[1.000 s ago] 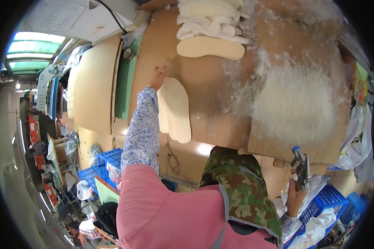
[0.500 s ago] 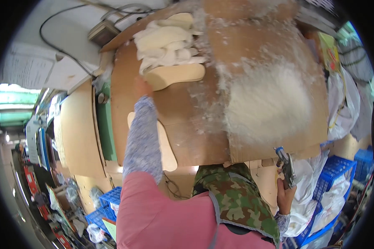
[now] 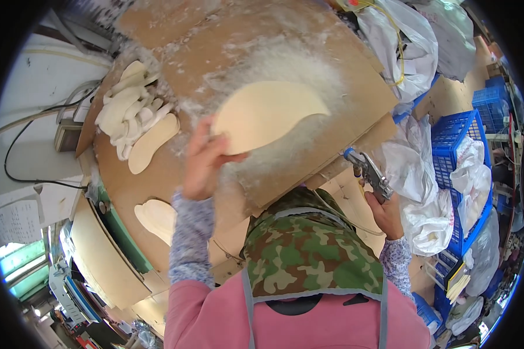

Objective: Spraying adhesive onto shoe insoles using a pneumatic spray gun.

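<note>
My left hand (image 3: 206,154) grips a cream insole (image 3: 268,113) by its near-left end, thumb and fingers around the edge. The insole is held over a pale, fuzzy-looking patch (image 3: 300,61) on the cardboard-covered table. Lower right, beside the table's front edge, my right hand (image 3: 386,214) is wrapped round a metal spray gun (image 3: 368,174) with a blue front end. Its nozzle points toward the table. At the left, more cream insoles (image 3: 125,107) lie in a loose overlapping heap, and one separate insole (image 3: 154,144) rests against its near side. Partly behind my left forearm are other insole shapes (image 3: 156,218).
Blue plastic crates (image 3: 445,139) and white plastic bags (image 3: 416,180) stand to my right. Cardboard (image 3: 151,26) covers the table. A small box (image 3: 68,135) and a black cable (image 3: 9,151) are at the left wall. A thin hose (image 3: 355,224) runs near my apron.
My left hand has moved from the heap's near side to the pale patch, now with an insole in it. My right hand keeps the spray gun. The view has turned rightward.
</note>
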{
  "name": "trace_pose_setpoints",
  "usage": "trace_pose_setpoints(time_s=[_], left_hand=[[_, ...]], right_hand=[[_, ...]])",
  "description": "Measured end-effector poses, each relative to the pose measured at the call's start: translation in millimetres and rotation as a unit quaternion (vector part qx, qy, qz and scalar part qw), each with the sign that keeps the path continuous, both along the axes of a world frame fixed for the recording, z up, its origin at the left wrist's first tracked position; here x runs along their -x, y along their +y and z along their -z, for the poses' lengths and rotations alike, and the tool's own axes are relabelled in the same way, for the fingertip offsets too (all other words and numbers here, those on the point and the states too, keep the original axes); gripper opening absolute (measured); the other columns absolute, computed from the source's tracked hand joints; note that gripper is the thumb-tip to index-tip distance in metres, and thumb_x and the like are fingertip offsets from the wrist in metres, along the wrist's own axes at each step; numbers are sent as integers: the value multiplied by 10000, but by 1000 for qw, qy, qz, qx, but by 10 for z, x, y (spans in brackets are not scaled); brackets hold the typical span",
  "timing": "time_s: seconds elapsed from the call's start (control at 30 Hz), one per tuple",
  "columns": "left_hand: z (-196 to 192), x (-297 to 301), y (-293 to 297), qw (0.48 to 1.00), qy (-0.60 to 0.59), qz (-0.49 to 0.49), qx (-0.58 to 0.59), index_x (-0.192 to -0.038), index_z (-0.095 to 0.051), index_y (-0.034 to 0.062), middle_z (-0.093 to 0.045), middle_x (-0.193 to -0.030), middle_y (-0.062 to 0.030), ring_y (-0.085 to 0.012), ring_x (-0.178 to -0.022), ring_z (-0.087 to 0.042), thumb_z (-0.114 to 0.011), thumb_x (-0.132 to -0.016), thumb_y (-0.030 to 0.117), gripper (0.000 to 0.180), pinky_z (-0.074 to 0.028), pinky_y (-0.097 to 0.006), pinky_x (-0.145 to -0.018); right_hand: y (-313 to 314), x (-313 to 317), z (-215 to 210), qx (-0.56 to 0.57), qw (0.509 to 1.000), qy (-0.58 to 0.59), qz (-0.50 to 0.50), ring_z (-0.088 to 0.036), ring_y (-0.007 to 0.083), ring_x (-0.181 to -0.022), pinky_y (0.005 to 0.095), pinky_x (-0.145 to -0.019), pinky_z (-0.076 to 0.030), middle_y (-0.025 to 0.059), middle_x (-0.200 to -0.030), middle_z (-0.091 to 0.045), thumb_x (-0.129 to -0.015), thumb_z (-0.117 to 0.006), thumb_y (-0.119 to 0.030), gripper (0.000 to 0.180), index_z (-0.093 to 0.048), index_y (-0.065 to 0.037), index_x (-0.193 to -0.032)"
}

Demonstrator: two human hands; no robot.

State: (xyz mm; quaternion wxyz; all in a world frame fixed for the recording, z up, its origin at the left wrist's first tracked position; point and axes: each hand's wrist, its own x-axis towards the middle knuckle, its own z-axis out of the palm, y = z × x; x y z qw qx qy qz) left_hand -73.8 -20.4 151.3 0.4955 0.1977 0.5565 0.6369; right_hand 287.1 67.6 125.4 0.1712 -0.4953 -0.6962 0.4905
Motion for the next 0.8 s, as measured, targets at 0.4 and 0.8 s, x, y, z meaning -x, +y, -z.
trace_pose_setpoints(time_s=[0.4,0.8], left_hand=[[1363,-748,179,974,156,-51,157,-1252,-374,-14,-539,-1059,-136,-165,-822,-591,-472,-825,-18,439,-531,-260,-636],[1517,-681,35,983,99,-68,140,-1260,-345,-30,-529,-1047,-140,-189,-852,-606,-486,-812,-28,469,-527,-272,-691]], right_hand=[[113,216,138,-16,990,26,-139,-592,326,-921,338,-787,-462,186,-1033,-592,-790,-573,13,367,-525,-1,-1154],[34,675,167,-12,976,15,-217,-615,253,-877,312,-773,-462,142,-934,-620,-817,-573,15,303,-526,3,-1116]])
